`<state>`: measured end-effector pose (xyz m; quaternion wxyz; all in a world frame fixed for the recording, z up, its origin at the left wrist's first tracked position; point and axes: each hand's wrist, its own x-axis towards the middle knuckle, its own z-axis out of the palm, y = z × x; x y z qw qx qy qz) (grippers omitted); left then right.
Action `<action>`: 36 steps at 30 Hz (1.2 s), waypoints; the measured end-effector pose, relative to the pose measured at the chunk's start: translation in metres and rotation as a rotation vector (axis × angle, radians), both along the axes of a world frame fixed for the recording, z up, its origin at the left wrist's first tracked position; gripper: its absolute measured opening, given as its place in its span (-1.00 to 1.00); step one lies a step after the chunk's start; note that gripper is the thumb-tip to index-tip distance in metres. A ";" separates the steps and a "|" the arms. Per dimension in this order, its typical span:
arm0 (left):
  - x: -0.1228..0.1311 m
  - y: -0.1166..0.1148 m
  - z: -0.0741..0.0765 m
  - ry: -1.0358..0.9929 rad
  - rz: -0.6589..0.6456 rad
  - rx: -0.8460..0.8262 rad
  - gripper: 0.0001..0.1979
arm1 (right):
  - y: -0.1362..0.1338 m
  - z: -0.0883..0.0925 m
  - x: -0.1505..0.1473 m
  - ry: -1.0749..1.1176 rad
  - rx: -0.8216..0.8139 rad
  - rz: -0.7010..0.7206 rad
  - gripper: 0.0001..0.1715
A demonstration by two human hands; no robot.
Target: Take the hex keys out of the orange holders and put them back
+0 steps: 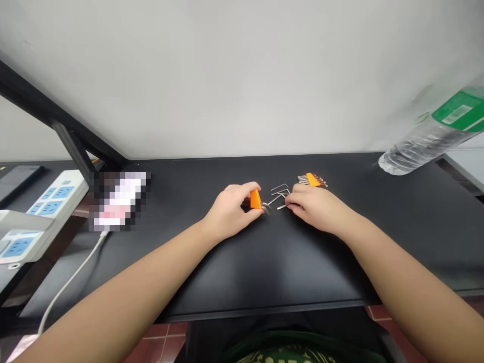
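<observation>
Gripping a small orange holder at the middle of the tabletop, the left hand is closed on it. One end faces the right hand, whose fingertips pinch a hex key, apparently so the two line up. Loose keys lie just behind, with a second, filled holder beyond them. The green label on the water bottle is too blurred to read.
</observation>
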<state>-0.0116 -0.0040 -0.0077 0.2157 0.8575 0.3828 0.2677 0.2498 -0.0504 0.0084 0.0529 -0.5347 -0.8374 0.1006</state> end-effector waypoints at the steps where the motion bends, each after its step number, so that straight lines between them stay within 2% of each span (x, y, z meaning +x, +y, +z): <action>1: 0.000 0.000 0.000 0.004 0.001 0.003 -0.63 | -0.002 0.001 -0.004 -0.014 -0.001 0.001 -0.80; 6: 0.000 0.000 -0.001 0.017 -0.028 0.051 -0.63 | -0.013 0.009 -0.016 -0.058 -0.051 0.021 -0.87; 10: 0.001 -0.002 0.001 0.054 -0.078 0.083 -0.64 | -0.016 0.012 -0.016 0.101 -0.036 0.033 -0.87; 15: 0.003 -0.004 0.001 0.074 -0.129 0.113 -0.68 | -0.016 0.009 -0.016 0.303 0.038 0.100 -0.88; 24: 0.004 -0.007 0.002 0.105 -0.191 0.135 -0.73 | -0.014 0.006 -0.021 0.325 0.129 0.202 -0.87; 36: 0.004 -0.010 0.004 0.091 -0.146 0.026 -0.75 | -0.015 0.005 -0.023 0.394 0.195 0.210 -0.79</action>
